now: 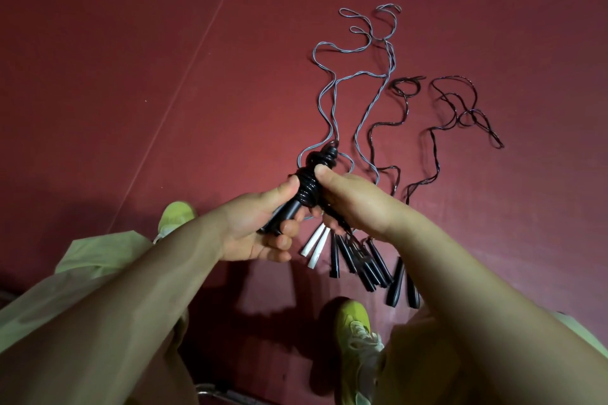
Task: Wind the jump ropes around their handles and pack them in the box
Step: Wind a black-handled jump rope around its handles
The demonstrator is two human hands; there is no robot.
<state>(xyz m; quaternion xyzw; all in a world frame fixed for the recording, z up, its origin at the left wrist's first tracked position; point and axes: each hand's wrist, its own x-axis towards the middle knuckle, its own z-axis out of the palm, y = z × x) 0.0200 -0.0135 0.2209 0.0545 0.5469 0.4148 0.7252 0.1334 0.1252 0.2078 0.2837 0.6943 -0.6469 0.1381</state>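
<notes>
We see a black jump rope (309, 186) held up above the floor, its dark cord coiled in tight turns around the upper part of its paired black handles, which tilt from near left to far right. Beyond it, grey ropes (358, 76) snake loosely across the red floor toward the far side, and to their right dark ropes (460, 108) lie in slack curls. Their handles sit bunched on the near side: two white handles (316, 245) on the left, a fan of black handles (368, 265) just to the right.
</notes>
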